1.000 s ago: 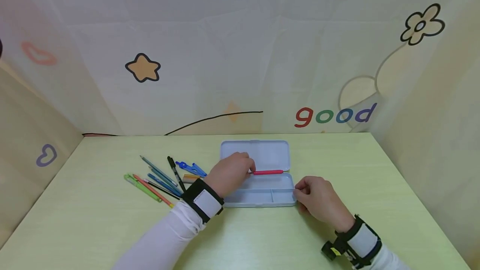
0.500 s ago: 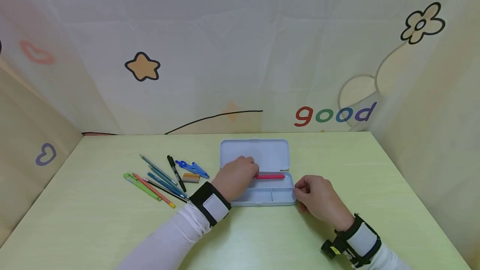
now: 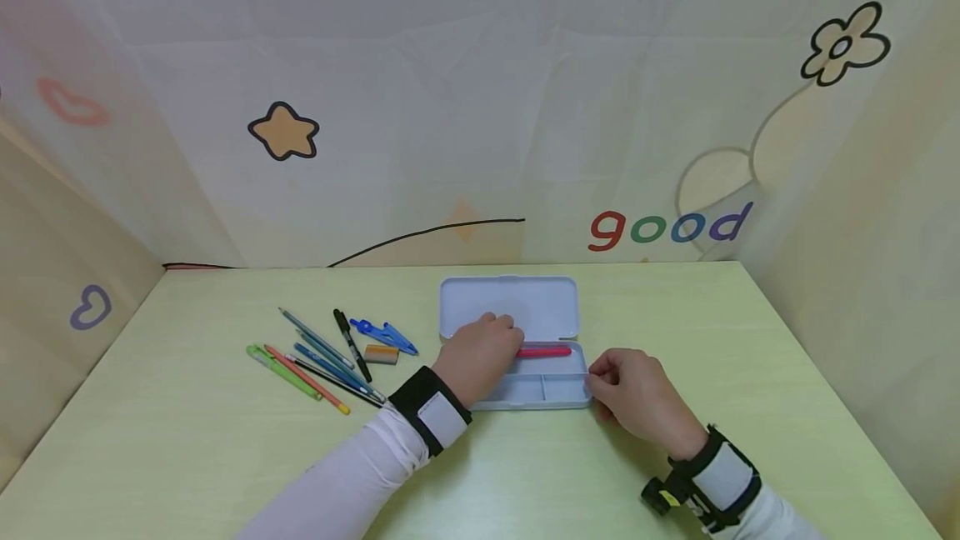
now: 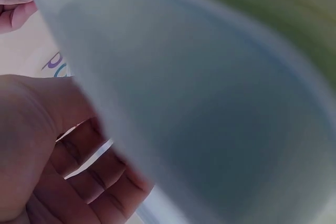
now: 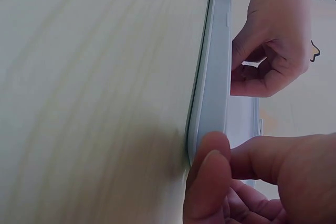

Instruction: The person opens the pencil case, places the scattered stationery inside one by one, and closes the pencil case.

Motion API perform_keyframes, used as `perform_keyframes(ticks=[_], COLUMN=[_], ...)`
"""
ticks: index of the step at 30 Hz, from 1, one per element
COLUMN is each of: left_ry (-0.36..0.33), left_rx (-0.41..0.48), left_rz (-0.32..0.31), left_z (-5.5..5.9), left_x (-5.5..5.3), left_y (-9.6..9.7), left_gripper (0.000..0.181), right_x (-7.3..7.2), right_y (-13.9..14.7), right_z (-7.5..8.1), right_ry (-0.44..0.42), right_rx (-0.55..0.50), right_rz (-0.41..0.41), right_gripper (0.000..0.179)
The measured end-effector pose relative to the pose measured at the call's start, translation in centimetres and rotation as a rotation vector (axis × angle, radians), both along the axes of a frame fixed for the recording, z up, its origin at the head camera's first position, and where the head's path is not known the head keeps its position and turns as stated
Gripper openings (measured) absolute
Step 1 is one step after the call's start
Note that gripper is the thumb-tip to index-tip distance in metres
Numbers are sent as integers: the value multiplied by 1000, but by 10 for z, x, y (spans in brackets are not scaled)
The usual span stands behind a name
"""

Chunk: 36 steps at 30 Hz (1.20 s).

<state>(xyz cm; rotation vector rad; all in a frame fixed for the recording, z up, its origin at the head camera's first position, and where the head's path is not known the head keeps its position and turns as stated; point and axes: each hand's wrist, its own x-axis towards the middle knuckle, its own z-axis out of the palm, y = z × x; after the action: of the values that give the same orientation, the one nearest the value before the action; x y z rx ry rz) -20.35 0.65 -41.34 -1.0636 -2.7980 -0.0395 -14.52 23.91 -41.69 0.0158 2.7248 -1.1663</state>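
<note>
A printed curtain (image 3: 405, 123) is hanging behind a pale wooden table (image 3: 525, 473), on which a light blue pencil case (image 3: 566, 390) is lying with its lid (image 3: 540, 298) folded back, its long axis running left to right. The right hand (image 3: 637, 394) is pinching the case's right end between thumb and fingers, while the left hand (image 3: 478, 357) is reaching over the case's left part and gripping the left portion of a red pen, its fingers curling down and its fingertips hidden. To the left, blue pencils (image 3: 317, 338), a black pencil, a coral pencil (image 3: 303, 377) and a green pen (image 3: 281, 369) are slanting from far left to near right, and a black marker (image 3: 352, 346) is lying more steeply beside them. The red pen (image 3: 545, 352) is lying along the back compartment, near the hinge, its long axis running left to right, parallel to the divider; its visible end is pointing right, the other disappearing under the left hand. A blue compass (image 3: 401, 342) is slanting near the marker, and a small orange-and-grey block (image 3: 382, 355) is resting just in front of it.
</note>
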Motion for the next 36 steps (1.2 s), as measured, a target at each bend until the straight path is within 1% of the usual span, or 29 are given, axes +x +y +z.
perform_keyframes(ticks=[4,8,18,26,36], left_ry=[-9,3,32,28,51], left_rx=[-15,-24,-7,-8,-1], left_rz=[12,14,8,4,-3], left_z=[1,-1,-4,-6,-6], left_x=[1,0,-1,-1,1], left_y=[1,1,0,0,-3], left_gripper=[14,18,16,19,17], right_x=[-1,-1,-2,0,1], right_y=[0,-1,-1,-2,-2], right_z=[1,1,2,3,3], right_ry=[2,2,-2,-6,-15], right_rx=[0,-1,4,3,13], right_rz=[1,4,5,1,-10], right_gripper=[7,7,7,7,9])
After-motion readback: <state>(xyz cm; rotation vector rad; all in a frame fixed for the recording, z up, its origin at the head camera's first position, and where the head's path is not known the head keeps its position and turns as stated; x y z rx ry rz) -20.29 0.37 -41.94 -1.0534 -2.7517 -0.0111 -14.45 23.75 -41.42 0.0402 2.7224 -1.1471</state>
